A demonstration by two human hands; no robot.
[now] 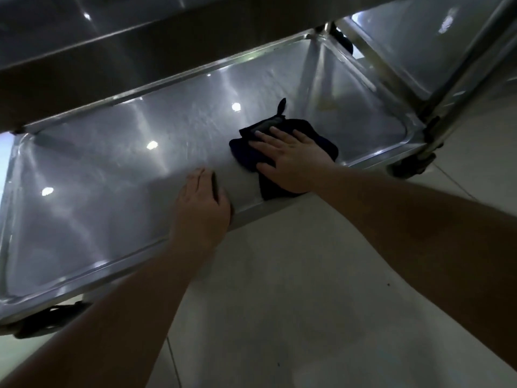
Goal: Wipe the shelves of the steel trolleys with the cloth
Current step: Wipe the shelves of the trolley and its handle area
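Observation:
The bottom shelf of a steel trolley fills the middle of the head view, shiny with light reflections. A dark blue cloth lies on its right half near the front rim. My right hand presses flat on the cloth, fingers spread and pointing left. My left hand rests on the shelf's front rim, fingers curled over the edge, just left of the cloth. A small loop of the cloth sticks up behind my right hand.
An upper shelf overhangs the back of the bottom shelf. A second trolley's shelf stands at the upper right behind an upright post. Castor wheels sit at the corners. Pale floor tiles lie below.

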